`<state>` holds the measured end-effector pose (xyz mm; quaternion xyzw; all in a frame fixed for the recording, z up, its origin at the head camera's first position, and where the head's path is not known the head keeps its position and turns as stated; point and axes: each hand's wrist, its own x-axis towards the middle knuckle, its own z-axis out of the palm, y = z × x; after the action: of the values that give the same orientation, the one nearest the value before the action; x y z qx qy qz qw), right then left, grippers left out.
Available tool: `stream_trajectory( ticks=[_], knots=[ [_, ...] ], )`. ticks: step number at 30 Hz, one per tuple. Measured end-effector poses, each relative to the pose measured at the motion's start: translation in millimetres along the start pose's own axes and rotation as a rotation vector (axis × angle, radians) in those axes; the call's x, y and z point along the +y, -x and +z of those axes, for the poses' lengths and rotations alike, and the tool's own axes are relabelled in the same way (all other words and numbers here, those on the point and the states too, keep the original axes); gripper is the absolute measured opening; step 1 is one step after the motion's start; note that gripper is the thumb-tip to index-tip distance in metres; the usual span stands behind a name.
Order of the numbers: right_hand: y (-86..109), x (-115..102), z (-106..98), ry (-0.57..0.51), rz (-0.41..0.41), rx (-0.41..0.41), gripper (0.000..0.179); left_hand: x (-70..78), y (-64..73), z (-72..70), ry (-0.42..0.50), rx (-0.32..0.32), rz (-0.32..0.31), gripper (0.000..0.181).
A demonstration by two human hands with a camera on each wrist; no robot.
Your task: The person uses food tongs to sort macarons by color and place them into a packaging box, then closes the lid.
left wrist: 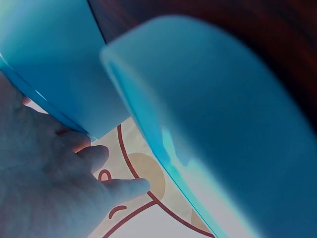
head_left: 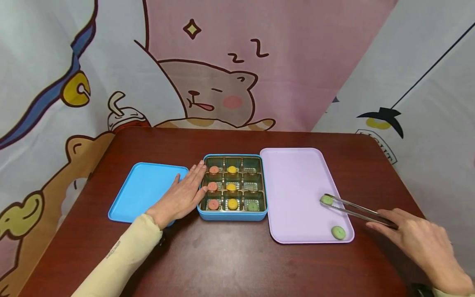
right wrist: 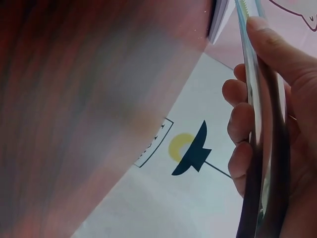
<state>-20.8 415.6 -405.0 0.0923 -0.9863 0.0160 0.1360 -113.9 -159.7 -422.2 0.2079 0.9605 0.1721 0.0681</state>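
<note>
My left hand lies with straight fingers along the left wall of a blue box. A gold divided insert sits in that box. Pink round pieces fill its left column, yellow ones the middle column, and a green piece lies in the front right compartment. Metal tongs are gripped in my right hand, also visible in the right wrist view. Between the tong tips is a green round piece, over the lilac tray. Another green piece lies near the tray's front right corner.
A blue lid lies on the brown table left of the box, partly under my left wrist. The tray stands right beside the box's right side. Behind the table hangs a printed cloth with cartoon animals.
</note>
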Motion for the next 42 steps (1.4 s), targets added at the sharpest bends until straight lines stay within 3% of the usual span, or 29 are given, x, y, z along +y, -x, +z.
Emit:
stream_trajectory(
  ticks=[24,34,42],
  knots=[
    [-28.4,-22,1,-0.103,-0.148,0.177,0.047,1.1,-2.0,-0.3,0.009,0.006,0.006,0.069],
    [-46.4,-46,-3,-0.16,-0.21,0.172,0.055,0.2,-0.8,-0.6,0.009,0.0,-0.005,0.07],
    [-63.0,-68,-2,-0.177,-0.278,0.171,0.04,0.5,-0.1,0.6,0.009,0.004,-0.001,0.069]
  ],
)
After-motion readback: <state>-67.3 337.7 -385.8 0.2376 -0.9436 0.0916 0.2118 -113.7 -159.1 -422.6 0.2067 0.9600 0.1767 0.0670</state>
